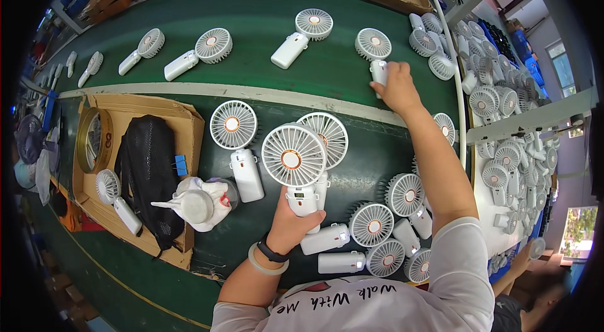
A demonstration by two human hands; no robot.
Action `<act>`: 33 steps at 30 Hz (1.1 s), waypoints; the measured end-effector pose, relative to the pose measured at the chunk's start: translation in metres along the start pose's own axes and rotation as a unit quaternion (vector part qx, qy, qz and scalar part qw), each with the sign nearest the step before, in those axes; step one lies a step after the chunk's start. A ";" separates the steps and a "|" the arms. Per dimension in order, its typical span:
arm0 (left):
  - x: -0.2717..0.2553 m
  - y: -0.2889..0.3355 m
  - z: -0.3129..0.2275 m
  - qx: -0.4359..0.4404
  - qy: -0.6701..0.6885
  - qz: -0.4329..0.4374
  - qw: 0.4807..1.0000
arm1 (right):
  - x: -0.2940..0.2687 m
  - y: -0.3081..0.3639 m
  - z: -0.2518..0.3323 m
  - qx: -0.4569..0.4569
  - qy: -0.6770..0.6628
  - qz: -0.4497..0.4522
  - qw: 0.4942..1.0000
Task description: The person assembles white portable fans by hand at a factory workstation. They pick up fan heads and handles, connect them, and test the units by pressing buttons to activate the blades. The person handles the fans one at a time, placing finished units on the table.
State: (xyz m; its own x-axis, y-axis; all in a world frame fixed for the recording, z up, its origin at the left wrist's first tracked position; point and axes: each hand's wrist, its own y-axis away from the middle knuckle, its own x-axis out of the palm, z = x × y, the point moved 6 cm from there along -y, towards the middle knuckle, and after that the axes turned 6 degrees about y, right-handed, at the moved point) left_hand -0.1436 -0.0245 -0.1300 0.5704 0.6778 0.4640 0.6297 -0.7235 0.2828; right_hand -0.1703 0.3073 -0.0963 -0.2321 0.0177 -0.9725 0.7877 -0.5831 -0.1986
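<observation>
My left hand (288,226) is closed around the handle of a white handheld fan (293,165), which stands upright with a small lit display on its front. A second white fan (335,137) is partly hidden behind it; whether my fingers hold that one too, I cannot tell. On the green belt at the upper right, my right hand (400,88) grips the handle of another handheld fan (372,46), its round head pointing away from me. Left of my left hand lies one more white fan (246,175). Several fans (371,225) lie clustered to the right of it.
A row of fans (214,46) lies along the green belt (251,11). At left stands a cardboard tray (141,102) with a black pouch (150,168), tape roll and fan. A white cloth (201,206) lies beside it. Piled fans (503,162) fill the right side, near another person (535,300).
</observation>
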 end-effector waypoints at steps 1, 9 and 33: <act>0.001 -0.001 0.001 0.002 -0.004 0.004 1.000 | 0.004 -0.001 -0.011 0.017 -0.013 0.028 0.999; 0.006 0.001 -0.003 0.006 -0.002 0.005 1.000 | -0.017 0.044 0.008 0.125 -0.746 0.271 0.595; 0.011 0.005 -0.004 0.015 0.161 0.095 0.982 | -0.057 0.159 0.068 -0.009 -0.891 0.273 0.363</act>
State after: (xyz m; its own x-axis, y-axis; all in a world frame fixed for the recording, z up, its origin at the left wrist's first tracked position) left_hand -0.1365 -0.0212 -0.1199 0.4859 0.4517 0.7482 0.5466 -0.8251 0.1432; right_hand -0.0711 0.1583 -0.0643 -0.0264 -0.6598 0.7510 0.9938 -0.0987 -0.0518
